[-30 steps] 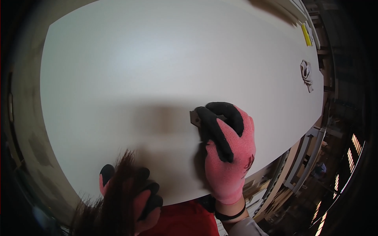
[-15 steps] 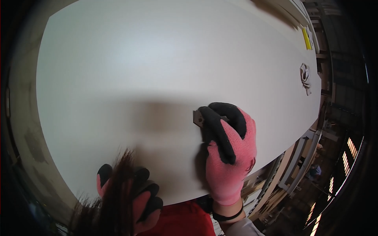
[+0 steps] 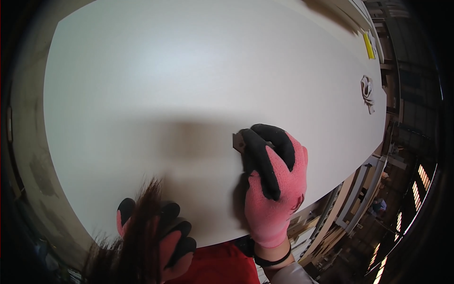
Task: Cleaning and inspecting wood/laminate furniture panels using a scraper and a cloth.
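My right hand (image 3: 276, 189), in a pink glove with black-coated fingers, is closed on a small dark flat piece (image 3: 238, 142) like a blade or scraper. Its angular end sticks out left of my fingertips, and the rest is hidden in my grip. The hand rests over a large white panel (image 3: 198, 80). At the panel's near left edge, my left hand (image 3: 172, 251) wears a matching glove. Its fingers are apart, with nothing visible in them; dark reddish hair (image 3: 142, 232) hides much of this hand.
A crumpled pale cloth (image 3: 367, 93) lies by the panel's right edge, with a yellow strip-like object (image 3: 369, 45) farther back. Boards and wood strips (image 3: 331, 241) are stacked below at right. A grey, stained surface (image 3: 35, 132) runs along the left side.
My right hand has shifted very slightly, tilting a little at the wrist, with the dark piece still in its fingers. My left hand stays in nearly the same place.
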`<act>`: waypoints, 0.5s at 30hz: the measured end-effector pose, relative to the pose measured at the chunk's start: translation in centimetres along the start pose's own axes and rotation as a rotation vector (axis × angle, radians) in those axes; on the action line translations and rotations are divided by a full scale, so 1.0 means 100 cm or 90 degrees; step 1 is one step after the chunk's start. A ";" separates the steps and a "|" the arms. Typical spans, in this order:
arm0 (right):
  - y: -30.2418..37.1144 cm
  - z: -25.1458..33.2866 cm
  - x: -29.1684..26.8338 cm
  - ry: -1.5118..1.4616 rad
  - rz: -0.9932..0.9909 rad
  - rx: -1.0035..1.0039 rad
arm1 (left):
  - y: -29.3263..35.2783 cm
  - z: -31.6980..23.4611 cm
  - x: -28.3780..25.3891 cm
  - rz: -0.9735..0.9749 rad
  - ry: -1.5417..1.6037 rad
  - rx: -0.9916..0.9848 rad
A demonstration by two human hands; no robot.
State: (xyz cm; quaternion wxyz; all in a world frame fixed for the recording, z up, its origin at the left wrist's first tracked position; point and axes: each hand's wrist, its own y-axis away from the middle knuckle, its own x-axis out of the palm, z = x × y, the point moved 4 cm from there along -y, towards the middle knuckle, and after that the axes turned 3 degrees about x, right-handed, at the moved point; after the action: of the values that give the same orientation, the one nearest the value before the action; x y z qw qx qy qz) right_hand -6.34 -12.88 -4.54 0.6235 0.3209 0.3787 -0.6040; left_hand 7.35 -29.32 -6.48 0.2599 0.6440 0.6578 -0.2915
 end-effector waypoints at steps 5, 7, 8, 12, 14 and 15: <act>-0.001 0.008 -0.001 -0.049 0.002 -0.019 | -0.012 -0.009 -0.023 -0.014 -0.035 0.012; -0.001 0.008 -0.001 -0.060 0.005 -0.039 | -0.023 -0.015 -0.033 0.053 0.041 -0.018; 0.000 0.005 -0.001 -0.047 0.020 -0.032 | -0.027 -0.014 -0.032 0.052 0.039 -0.013; 0.002 -0.004 -0.006 -0.087 0.006 0.029 | -0.053 -0.001 -0.035 0.048 0.122 -0.093; 0.003 0.000 -0.015 -0.180 -0.016 0.076 | -0.075 -0.007 -0.063 0.068 0.049 -0.012; 0.004 0.001 -0.018 -0.175 -0.021 0.081 | -0.085 0.001 -0.067 0.040 0.049 0.081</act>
State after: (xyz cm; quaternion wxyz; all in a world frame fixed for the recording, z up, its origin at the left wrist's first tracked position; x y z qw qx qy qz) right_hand -5.89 -12.06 -2.94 0.6376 0.2676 0.2556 -0.6756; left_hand -0.90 -34.10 -1.35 0.2018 0.6902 0.6270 -0.2997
